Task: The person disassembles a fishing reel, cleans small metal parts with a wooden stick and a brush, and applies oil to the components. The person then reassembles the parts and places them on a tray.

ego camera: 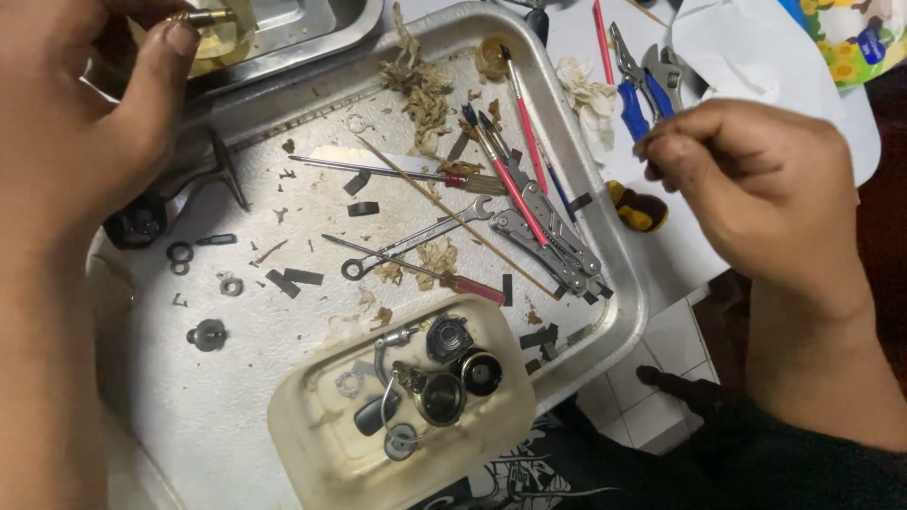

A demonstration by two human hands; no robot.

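A: What does the left hand (66, 123) hold?

B: A small gold metal part (203, 16). The fingers pinch it tight, above the top left corner of the big metal tray (605, 312).

A: And the right hand (756, 189)?

B: It floats just past the right edge of the tray. Its fingers are curled close together. I cannot tell if they hold anything.

A: What lies in the tray?

B: A wrench (416, 238), a folding multi-tool (557, 247), red-handled brushes (515, 184) and small black rings (178, 253). At the tray's bottom edge sits a clear plastic tub (312, 434) full of little metal parts.

A: And outside it?

B: Blue pliers (635, 99) lie on the table, right of the tray.
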